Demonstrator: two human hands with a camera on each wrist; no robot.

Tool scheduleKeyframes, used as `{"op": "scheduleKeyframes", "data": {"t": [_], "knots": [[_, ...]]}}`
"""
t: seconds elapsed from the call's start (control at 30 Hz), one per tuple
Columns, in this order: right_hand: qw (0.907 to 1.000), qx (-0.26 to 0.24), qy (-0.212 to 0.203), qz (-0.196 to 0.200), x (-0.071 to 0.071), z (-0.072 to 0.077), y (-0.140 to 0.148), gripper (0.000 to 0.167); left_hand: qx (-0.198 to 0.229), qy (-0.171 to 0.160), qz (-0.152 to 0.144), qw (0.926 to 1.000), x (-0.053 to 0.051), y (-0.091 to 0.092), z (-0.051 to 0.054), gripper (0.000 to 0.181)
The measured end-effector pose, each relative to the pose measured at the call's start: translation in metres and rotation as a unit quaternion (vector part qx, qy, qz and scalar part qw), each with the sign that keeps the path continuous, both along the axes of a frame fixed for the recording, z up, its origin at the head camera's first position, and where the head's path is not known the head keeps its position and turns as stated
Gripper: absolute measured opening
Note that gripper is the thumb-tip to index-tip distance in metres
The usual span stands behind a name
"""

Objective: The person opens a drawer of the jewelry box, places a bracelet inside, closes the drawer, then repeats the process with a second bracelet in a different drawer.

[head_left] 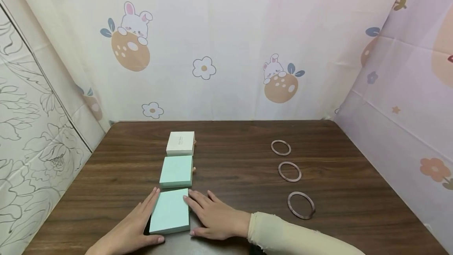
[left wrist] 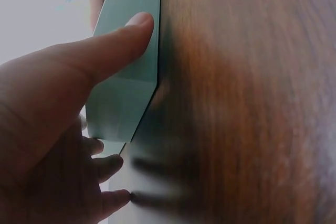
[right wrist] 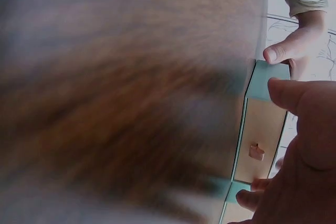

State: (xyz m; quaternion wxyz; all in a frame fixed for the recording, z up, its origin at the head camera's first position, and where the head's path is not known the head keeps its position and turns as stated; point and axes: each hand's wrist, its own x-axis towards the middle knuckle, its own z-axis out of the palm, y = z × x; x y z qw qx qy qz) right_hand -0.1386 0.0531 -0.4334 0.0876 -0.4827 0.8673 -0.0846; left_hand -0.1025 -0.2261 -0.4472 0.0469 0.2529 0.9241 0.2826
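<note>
A mint-green drawer box (head_left: 170,211) lies flat, nearest of three boxes in a column. My left hand (head_left: 136,223) is against its left side with fingers fairly straight and thumb near the front face. At the right side is my right hand (head_left: 217,216), fingers extended, fingertips by the far right corner and thumb near the front right corner. In the right wrist view a small pull tab (right wrist: 256,152) shows on the box's drawer face. Beyond stand another mint box (head_left: 176,170) and a smaller white box (head_left: 181,143), both with tabs facing right.
Three pinkish-grey bangles lie in a column on the right: a near one (head_left: 301,205), a middle one (head_left: 289,171) and a far one (head_left: 281,147). The brown wooden table (head_left: 233,148) meets a printed curtain (head_left: 233,30) at the back and sides.
</note>
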Motion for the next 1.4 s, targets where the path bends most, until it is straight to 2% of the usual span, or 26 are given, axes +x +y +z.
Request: {"op": "scheduleKeyframes", "data": {"t": [0.27, 0.5, 0.73, 1.0, 1.1, 1.4], "knots": [[0.9997, -0.010, -0.019, -0.014, 0.003, 0.001, -0.006, 0.072, -0.021, 0.001, 0.013, 0.9997, 0.001, 0.002, 0.000, 0.109], [0.9992, -0.008, -0.030, -0.024, 0.006, 0.003, -0.007, 0.062, -0.014, -0.012, 0.018, 0.9997, 0.000, 0.002, 0.004, 0.108], [0.9990, -0.010, -0.033, -0.028, 0.008, 0.003, -0.007, 0.066, -0.026, -0.026, 0.019, 0.9991, -0.003, 0.005, 0.006, 0.112], [0.9986, -0.007, -0.043, -0.028, 0.011, 0.005, -0.004, 0.067, -0.024, -0.043, 0.023, 0.9986, -0.002, 0.010, 0.008, 0.113], [0.9980, -0.006, -0.054, -0.034, 0.013, 0.007, -0.001, 0.067, -0.022, -0.041, 0.019, 0.9988, -0.002, 0.013, 0.009, 0.113], [0.9942, -0.017, -0.089, -0.058, 0.019, 0.013, 0.016, 0.067, -0.015, -0.072, 0.010, 0.9973, -0.003, 0.027, 0.015, 0.113]]}}
